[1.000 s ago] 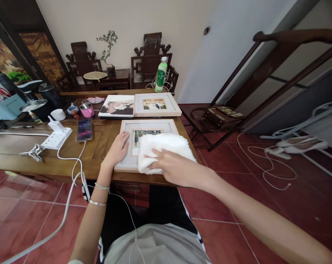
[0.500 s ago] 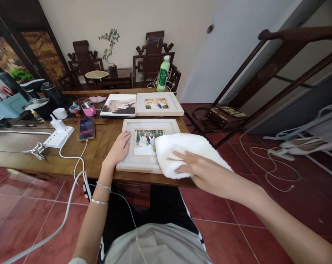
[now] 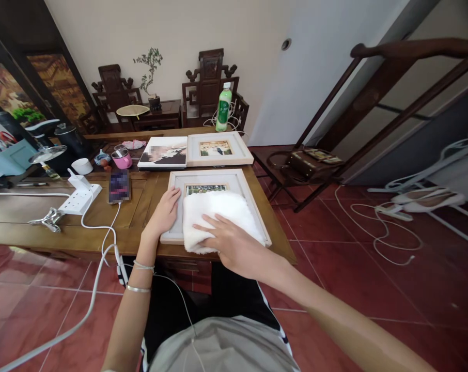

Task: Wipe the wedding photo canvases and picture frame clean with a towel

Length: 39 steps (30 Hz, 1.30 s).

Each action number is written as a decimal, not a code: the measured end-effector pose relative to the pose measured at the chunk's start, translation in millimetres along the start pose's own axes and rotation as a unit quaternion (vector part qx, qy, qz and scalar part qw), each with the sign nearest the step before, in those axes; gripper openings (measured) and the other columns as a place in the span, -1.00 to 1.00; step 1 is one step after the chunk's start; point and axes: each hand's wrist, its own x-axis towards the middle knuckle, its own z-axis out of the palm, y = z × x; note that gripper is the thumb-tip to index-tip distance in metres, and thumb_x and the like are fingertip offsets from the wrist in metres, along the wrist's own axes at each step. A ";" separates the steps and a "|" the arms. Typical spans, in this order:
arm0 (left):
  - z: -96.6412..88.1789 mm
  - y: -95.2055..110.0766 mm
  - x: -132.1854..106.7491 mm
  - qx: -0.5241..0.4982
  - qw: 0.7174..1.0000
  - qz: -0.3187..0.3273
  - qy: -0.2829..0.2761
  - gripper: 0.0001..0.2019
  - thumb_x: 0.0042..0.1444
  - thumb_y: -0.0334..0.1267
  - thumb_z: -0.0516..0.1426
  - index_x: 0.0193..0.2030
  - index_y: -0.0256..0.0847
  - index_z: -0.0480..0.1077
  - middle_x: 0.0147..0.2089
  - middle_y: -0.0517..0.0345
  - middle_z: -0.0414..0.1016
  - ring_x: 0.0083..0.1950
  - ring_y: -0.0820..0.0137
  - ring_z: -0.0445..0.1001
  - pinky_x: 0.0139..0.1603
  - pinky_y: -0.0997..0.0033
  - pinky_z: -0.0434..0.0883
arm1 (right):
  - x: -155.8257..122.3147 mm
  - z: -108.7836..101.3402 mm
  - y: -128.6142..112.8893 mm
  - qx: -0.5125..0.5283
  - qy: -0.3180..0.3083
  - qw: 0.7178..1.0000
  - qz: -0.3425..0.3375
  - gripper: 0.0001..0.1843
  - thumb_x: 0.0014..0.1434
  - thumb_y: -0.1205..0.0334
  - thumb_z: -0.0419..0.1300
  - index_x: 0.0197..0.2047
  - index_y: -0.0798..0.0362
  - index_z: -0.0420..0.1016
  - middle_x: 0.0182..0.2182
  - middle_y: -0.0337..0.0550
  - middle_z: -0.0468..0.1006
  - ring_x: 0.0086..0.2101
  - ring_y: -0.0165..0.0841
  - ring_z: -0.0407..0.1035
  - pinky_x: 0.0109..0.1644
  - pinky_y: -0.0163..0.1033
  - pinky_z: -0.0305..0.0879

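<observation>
A pale wooden picture frame (image 3: 218,174) lies flat near the table's front edge. My left hand (image 3: 166,211) grips its left side, fingers together over the rim. Under my right hand (image 3: 228,238) is a folded, fluffy white towel (image 3: 226,204), pressed flat on the frame's glass with the fingers slightly spread on top. The towel hides most of the photo (image 3: 206,189); only its top strip shows. Behind lie a second framed photo (image 3: 239,151) and a white-edged picture panel (image 3: 151,140).
A green-labelled bottle (image 3: 223,108) stands at the table's back edge. To the left are a phone (image 3: 119,187) on a cable, a white power strip (image 3: 81,200), a pink mug (image 3: 122,160) and a blue organiser (image 3: 9,159). A wooden chair (image 3: 408,51) stands to the right.
My right hand has slid the towel leftward across the frame, covering most of the photo and baring the frame's right side. My left hand stays on the left edge. The view has shifted slightly.
</observation>
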 end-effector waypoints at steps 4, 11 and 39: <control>-0.1 -3.5 -0.5 -0.014 1.000 0.008 -0.002 -0.53 0.25 -0.36 -0.14 0.27 -0.27 0.24 0.34 -0.12 0.22 0.43 0.20 0.04 0.41 -0.06 0.03 | -20.0 -1.3 4.0 -0.006 0.015 1.000 0.001 -0.34 -0.15 0.68 -0.06 -0.08 0.07 0.58 0.25 -0.08 0.29 0.32 -0.14 -0.06 0.36 0.19 -0.06; 1.8 -7.3 0.0 -0.009 1.000 0.027 -0.005 -0.53 0.25 -0.38 -0.15 0.27 -0.32 0.25 0.33 -0.15 0.23 0.43 0.18 0.03 0.41 -0.02 0.03 | -92.2 -6.7 20.1 -0.072 0.040 0.993 0.083 -0.39 -0.19 0.64 -0.05 -0.24 -0.06 0.62 0.25 -0.22 0.28 0.31 -0.11 -0.03 0.33 0.31 -0.02; 4.9 -1.6 -0.3 -0.008 1.000 0.005 0.020 -0.46 0.11 -0.52 -0.11 0.24 -0.29 0.29 0.30 -0.08 0.28 0.42 0.18 0.07 0.42 -0.01 0.04 | -63.2 -33.0 37.2 -0.155 -0.028 0.981 0.111 -0.44 -0.13 0.62 0.00 -0.17 0.05 0.63 0.14 -0.09 0.45 0.23 -0.04 0.15 0.28 0.15 0.12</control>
